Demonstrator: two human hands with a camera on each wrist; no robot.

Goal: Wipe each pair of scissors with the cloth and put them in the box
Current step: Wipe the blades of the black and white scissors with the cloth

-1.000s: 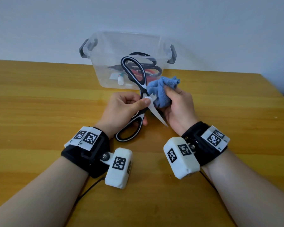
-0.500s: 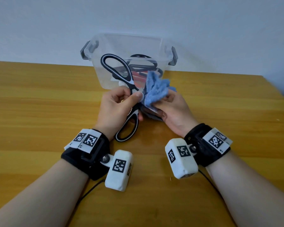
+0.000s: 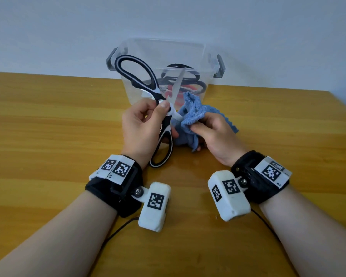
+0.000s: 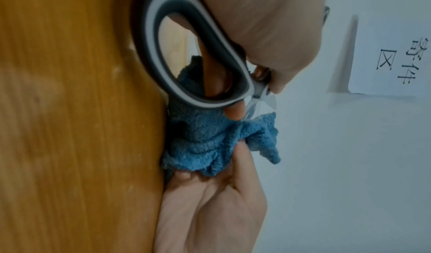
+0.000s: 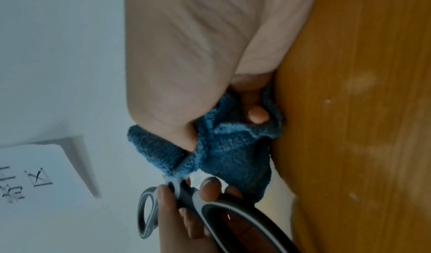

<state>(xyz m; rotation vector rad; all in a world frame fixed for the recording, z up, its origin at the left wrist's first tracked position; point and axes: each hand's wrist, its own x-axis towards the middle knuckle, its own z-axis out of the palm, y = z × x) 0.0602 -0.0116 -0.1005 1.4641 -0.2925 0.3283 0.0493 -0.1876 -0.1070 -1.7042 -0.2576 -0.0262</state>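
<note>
**Wiping the open blades, box already part-filled**

Spanning the whole view, the bench [image 3: 48, 136] carries the clear box [image 3: 205, 56] at twelve o'clock, with at least two pairs of scissors already inside, so I'd judge the job well along. Centre stage, the black-and-white scissors [image 3: 137, 76] stand splayed open. The left hand [image 3: 142, 126] pinches them at the pivot, thumb on top. At three o'clock of it, the right hand [image 3: 214, 134] has its fingers curled round the blue cloth [image 3: 192, 110], bunched against one blade. Boxing this pair remains.
</note>
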